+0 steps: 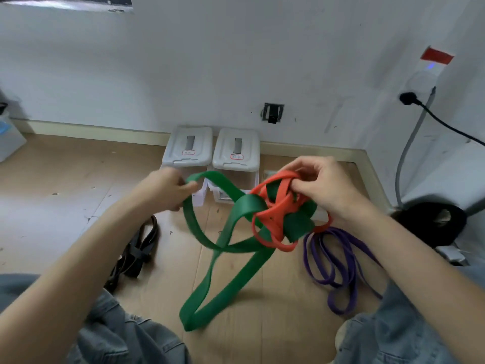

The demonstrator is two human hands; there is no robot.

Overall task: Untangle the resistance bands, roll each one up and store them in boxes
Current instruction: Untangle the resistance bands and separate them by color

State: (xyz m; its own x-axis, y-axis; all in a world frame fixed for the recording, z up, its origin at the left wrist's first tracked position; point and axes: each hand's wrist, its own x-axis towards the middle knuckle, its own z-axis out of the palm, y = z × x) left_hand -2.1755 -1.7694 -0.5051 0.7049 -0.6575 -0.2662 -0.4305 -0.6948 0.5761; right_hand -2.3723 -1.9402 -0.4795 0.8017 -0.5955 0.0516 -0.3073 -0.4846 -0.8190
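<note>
Denim knees (126, 334) are framing the floor (65, 179) nearest the camera. Beyond them the left hand (164, 191) is pinching a loop of the green band (223, 282), pulling it away from the knot (279, 214). Right of that hand, the right hand (324, 187) is gripping the knot, where the red band (275, 224) is winding through the green. Purple band (338, 261) and black band (136, 250) are lying either side of the knot, freed but unrolled. Behind the knot both boxes (236, 151) are sitting lidded; rolling and storing look wholly undone.
</note>
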